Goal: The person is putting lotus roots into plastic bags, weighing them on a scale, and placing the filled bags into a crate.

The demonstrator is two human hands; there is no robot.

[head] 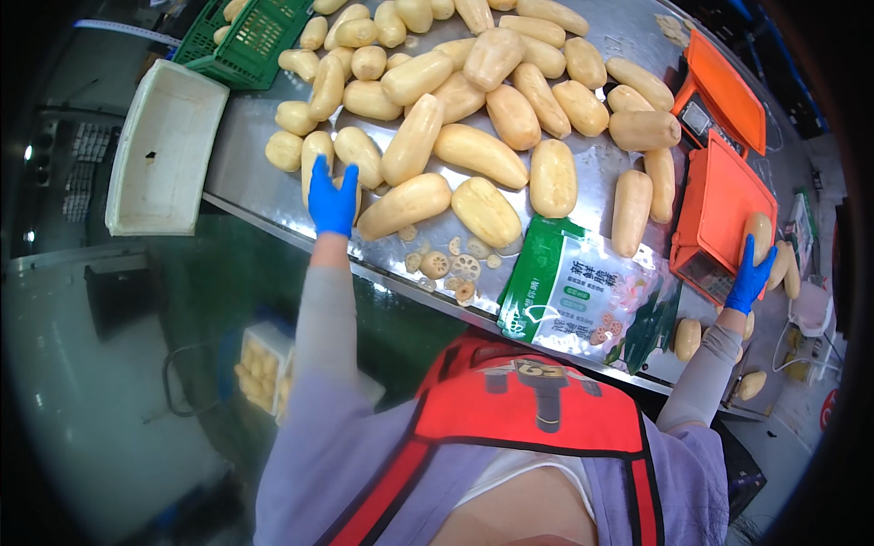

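Peeled lotus root sections (481, 155) lie heaped on a stainless steel table (252, 150). My left hand (332, 201), in a blue glove, is over the near left side of the heap with its fingers apart. A lotus root section partly shows behind that hand. At the right, my gloved right hand (750, 276) has its fingers around the lower end of a lotus root section (757, 228), beside the orange pan of a scale (727, 211). A printed plastic bag (580, 293), green and silver, lies flat at the table's front edge.
Cut lotus root slices (464, 267) lie near the front edge. A white foam box (164, 150) and a green plastic crate (249, 41) stand at the left. Another orange scale (727, 89) is at the back right. Below left, a white container (263, 368) holds more lotus roots.
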